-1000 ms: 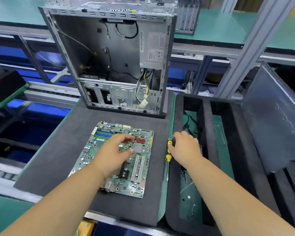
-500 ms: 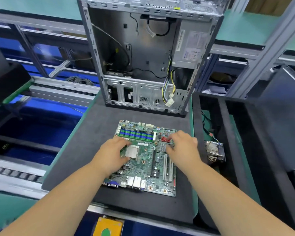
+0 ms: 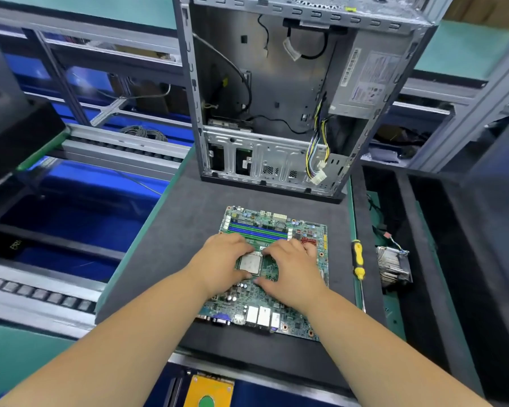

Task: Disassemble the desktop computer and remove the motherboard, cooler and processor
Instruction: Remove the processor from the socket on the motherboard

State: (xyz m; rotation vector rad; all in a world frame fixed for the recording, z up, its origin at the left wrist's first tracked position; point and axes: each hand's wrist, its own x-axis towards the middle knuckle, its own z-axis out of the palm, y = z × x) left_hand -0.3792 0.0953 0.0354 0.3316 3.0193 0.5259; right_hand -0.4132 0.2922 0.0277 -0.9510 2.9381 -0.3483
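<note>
Green circuit board at the lower centre of the frame: the motherboard [image 3: 276, 289] lies flat on a dark grey foam mat [image 3: 165, 259], its row of rear ports toward the lower edge and its blue and green memory slots [image 3: 257, 230] toward the top. At mid-board sits the processor [image 3: 250, 263], a square silver plate in its socket. The left hand [image 3: 218, 264] rests on the board at the processor's left side, fingers curved over the socket's upper edge and thumb below it; whether it grips anything cannot be told. The right hand [image 3: 291, 271] lies on the board at the processor's right side, fingers spread and fingertips touching the socket's upper right corner (thumb reaching toward the lower edge); it holds nothing visible. The two hands nearly meet above the processor.

Behind the board, in the upper centre of the frame, stands the open computer case [image 3: 300, 92], upright, with a power supply [image 3: 368, 80] in its upper right and a loose bundle of coloured cables [image 3: 318, 154] hanging down. To the right of the board, a screwdriver [image 3: 358, 259] with a yellow and black handle lies at the mat's right edge. Farther right, the cooler [image 3: 393, 267], a finned metal block, rests in a black foam tray [image 3: 406, 289].
</note>
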